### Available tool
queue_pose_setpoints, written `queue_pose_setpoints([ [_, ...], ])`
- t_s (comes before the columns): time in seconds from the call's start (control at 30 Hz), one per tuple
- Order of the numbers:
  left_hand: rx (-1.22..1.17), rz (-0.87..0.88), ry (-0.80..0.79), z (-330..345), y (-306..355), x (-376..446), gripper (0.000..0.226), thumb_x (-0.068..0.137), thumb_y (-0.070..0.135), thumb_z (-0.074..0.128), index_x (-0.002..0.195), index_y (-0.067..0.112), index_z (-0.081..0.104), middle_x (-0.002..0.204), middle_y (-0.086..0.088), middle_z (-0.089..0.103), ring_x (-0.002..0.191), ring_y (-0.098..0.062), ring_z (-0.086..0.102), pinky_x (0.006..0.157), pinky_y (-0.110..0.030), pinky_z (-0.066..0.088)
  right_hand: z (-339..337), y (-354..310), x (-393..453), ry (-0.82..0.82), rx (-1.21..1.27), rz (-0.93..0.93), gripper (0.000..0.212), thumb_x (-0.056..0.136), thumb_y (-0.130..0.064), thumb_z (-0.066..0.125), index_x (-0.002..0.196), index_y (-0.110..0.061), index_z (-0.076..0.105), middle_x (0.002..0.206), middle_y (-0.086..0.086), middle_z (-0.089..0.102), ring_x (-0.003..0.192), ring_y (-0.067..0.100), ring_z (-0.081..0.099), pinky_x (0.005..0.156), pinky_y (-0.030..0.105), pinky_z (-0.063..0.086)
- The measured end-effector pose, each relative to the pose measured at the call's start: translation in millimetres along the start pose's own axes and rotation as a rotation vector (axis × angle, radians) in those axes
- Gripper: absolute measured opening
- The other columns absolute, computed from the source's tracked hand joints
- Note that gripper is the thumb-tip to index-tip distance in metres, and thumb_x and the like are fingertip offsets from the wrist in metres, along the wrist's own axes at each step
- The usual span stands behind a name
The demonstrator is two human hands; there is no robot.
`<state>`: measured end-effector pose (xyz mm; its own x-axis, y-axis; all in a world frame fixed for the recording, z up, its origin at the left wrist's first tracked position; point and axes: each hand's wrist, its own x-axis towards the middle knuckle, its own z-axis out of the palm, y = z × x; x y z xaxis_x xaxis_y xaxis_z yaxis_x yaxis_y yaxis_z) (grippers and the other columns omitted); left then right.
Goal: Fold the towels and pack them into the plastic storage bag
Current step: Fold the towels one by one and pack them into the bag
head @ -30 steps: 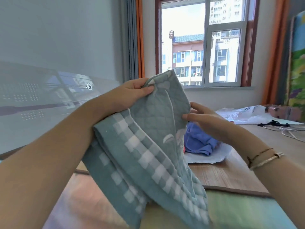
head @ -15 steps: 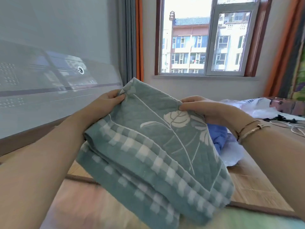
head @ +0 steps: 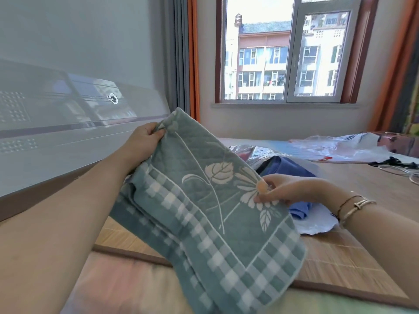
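1. A grey glossy panel [head: 68, 123] runs along the left, with a small round fitting [head: 113, 98] on it.
2. The left hand [head: 145, 141] pinches the far top corner of the towel [head: 204, 211], thumb and fingers curled over its edge.
3. The towel is teal with a white checked border and a white leaf and flower pattern. It is folded in layers and held up off the mat [head: 340, 264], sloping from the left hand down toward the camera.
4. The window [head: 288, 51] sits in the back wall, with orange curtains at both sides and apartment blocks outside.
5. The right hand [head: 283, 191] pinches the towel's right edge at the flower, the thumb on top and the fingers curled beneath. Two thin bracelets [head: 353, 205] circle that wrist.
6. Just behind the towel and the right hand, a blue cloth [head: 292, 168] lies in a clear plastic bag [head: 317, 225] on the woven mat. How much of it is inside, I cannot tell.
7. More crumpled plastic [head: 340, 148] lies farther back to the right.
8. A black item and pale cables [head: 399, 168] rest at the right edge.
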<state>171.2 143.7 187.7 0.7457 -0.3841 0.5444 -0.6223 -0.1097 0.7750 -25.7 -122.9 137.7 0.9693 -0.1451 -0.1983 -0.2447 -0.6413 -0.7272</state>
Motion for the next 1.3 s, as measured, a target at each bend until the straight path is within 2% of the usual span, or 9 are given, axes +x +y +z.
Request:
queue_pose_setpoints([
  [0.13, 0.062, 0.032, 0.163, -13, 18, 0, 0.017, 0.099, 0.016, 0.046, 0.098, 0.013, 0.062, 0.091, -0.005, 0.065, 0.087, -0.021, 0.059, 0.079, -0.032, 0.047, -16, -24, -16, 0.438, -0.019, -0.061, 0.031, 0.082, -0.039, 0.072, 0.105, -0.019, 0.064, 0.099, 0.0, 0.069, 0.087, 0.014, 0.065, 0.071, 0.025, 0.05],
  [0.27, 0.147, 0.15, 0.14, -4, 58, -19, 0.019, 0.098, 0.022, 0.045, 0.091, 0.016, 0.061, 0.088, -0.004, 0.062, 0.087, -0.025, 0.058, 0.078, -0.038, 0.046, -21, -54, -30, 0.377, 0.335, 0.089, 0.03, 0.086, -0.022, 0.067, 0.11, -0.005, 0.058, 0.094, 0.01, 0.068, 0.072, 0.02, 0.065, 0.056, 0.026, 0.055],
  [0.47, 0.123, 0.266, -0.184, 42, 109, -78, 0.019, 0.099, 0.023, 0.04, 0.082, 0.016, 0.047, 0.08, -0.002, 0.052, 0.073, -0.015, 0.05, 0.068, -0.026, 0.043, -20, -94, -40, 0.45, 0.866, -0.113, 0.029, 0.099, -0.005, 0.04, 0.071, -0.007, 0.046, 0.035, 0.0, 0.052, 0.029, 0.007, 0.05, 0.033, 0.015, 0.042],
  [0.57, -0.042, 0.231, -0.231, 47, 118, -93, 0.024, 0.099, 0.03, 0.039, 0.104, 0.011, 0.054, 0.102, -0.011, 0.061, 0.095, -0.027, 0.06, 0.088, -0.041, 0.05, -29, -103, -41, 0.428, 1.136, -0.207, 0.018, 0.083, 0.001, 0.063, 0.069, 0.002, 0.052, 0.058, 0.014, 0.055, 0.046, 0.021, 0.057, 0.037, 0.026, 0.049],
  [0.77, -0.458, -0.033, -0.324, 87, 152, -120, 0.076, 0.055, 0.083, 0.065, 0.115, 0.039, 0.048, 0.116, 0.0, 0.064, 0.107, -0.022, 0.064, 0.098, -0.047, 0.047, -25, -113, -66, 0.731, 1.335, -0.385, 0.041, 0.094, 0.004, 0.028, 0.133, 0.004, 0.038, 0.106, 0.029, 0.061, 0.053, 0.031, 0.068, 0.046, 0.038, 0.056],
  [0.97, -0.707, -0.2, -0.182, 128, 143, -136, 0.044, 0.085, 0.02, 0.065, 0.121, 0.021, 0.04, 0.113, -0.007, 0.06, 0.1, -0.025, 0.064, 0.086, -0.044, 0.055, -8, -89, -146, 0.482, 1.056, -0.492, 0.032, 0.091, 0.008, 0.037, 0.12, -0.006, 0.042, 0.116, 0.023, 0.064, 0.103, 0.032, 0.066, 0.092, 0.042, 0.052],
  [1.13, -0.636, -0.366, -0.255, 171, 123, -150, 0.019, 0.083, 0.028, 0.056, 0.093, 0.013, 0.061, 0.082, -0.004, 0.071, 0.075, -0.015, 0.068, 0.063, -0.023, 0.055, -24, -3, -160, 0.908, 0.461, -0.133, 0.043, 0.085, -0.005, 0.063, 0.123, -0.013, 0.045, 0.118, 0.011, 0.062, 0.087, 0.014, 0.059, 0.067, 0.026, 0.045],
  [1.23, -0.59, -0.438, -0.332, 198, 109, -152, 0.024, 0.095, 0.0, 0.043, 0.073, 0.008, 0.049, 0.072, -0.003, 0.053, 0.086, -0.026, 0.062, 0.036, -0.006, 0.033, -24, 50, -168, 0.574, 0.8, 0.083, 0.034, 0.084, -0.022, 0.068, 0.116, -0.011, 0.06, 0.101, 0.012, 0.07, 0.077, 0.021, 0.068, 0.067, 0.032, 0.055],
  [1.3, -0.547, -0.512, -0.292, 218, 98, -156, 0.015, 0.095, 0.0, 0.043, 0.097, 0.002, 0.058, 0.082, -0.007, 0.056, 0.094, -0.033, 0.06, 0.044, -0.005, 0.04, -18, 74, -165, 0.41, 0.879, 0.163, 0.026, 0.085, -0.023, 0.066, 0.106, -0.008, 0.068, 0.09, 0.013, 0.073, 0.069, 0.024, 0.071, 0.064, 0.033, 0.059],
])
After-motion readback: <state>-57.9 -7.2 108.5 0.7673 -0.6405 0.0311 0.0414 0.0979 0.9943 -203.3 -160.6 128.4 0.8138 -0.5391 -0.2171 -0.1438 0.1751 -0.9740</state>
